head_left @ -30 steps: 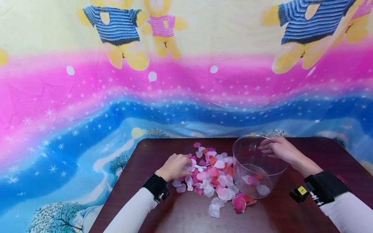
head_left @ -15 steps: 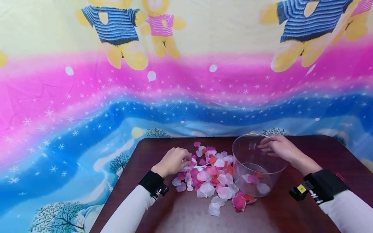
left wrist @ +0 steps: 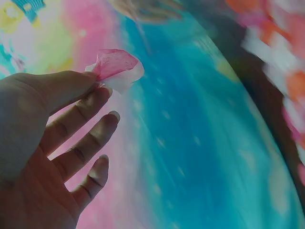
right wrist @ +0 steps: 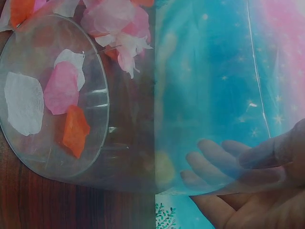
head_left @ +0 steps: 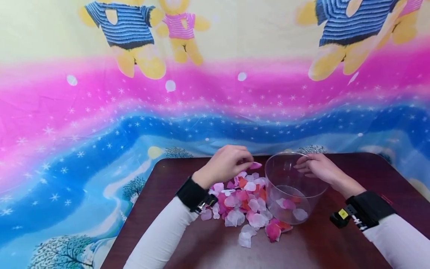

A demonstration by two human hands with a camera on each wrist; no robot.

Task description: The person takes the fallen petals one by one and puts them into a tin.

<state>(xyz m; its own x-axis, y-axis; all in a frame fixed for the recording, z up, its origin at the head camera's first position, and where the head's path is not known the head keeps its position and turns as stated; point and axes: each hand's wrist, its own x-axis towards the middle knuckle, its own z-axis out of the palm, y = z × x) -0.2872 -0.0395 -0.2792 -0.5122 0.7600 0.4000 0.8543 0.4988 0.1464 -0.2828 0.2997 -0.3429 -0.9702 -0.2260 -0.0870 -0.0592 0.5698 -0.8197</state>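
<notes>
My left hand point(head_left: 228, 163) is raised over the far side of a heap of artificial flower petals point(head_left: 242, 201). Between thumb and index finger it pinches a pink petal point(left wrist: 116, 64) with a pale edge; the other fingers are spread apart in the left wrist view. To the right of the heap stands a clear plastic bucket point(head_left: 273, 183). My right hand point(head_left: 319, 169) grips its rim at the right, thumb on one side of the wall and fingers on the other. On the bucket's bottom lie several petals: a pink petal point(right wrist: 62, 90), an orange petal point(right wrist: 76, 131) and white ones.
The dark brown table point(head_left: 208, 246) has rounded far corners. A few petals, such as a red petal point(head_left: 273, 229) and a white petal point(head_left: 245, 239), lie nearer its front. Behind hangs a cartoon-printed cloth point(head_left: 201, 93). Both wrists wear black camera straps.
My left hand has moved up and right from the heap's left side toward the bucket, now with a pink petal in its fingertips. The right hand keeps its hold on the rim.
</notes>
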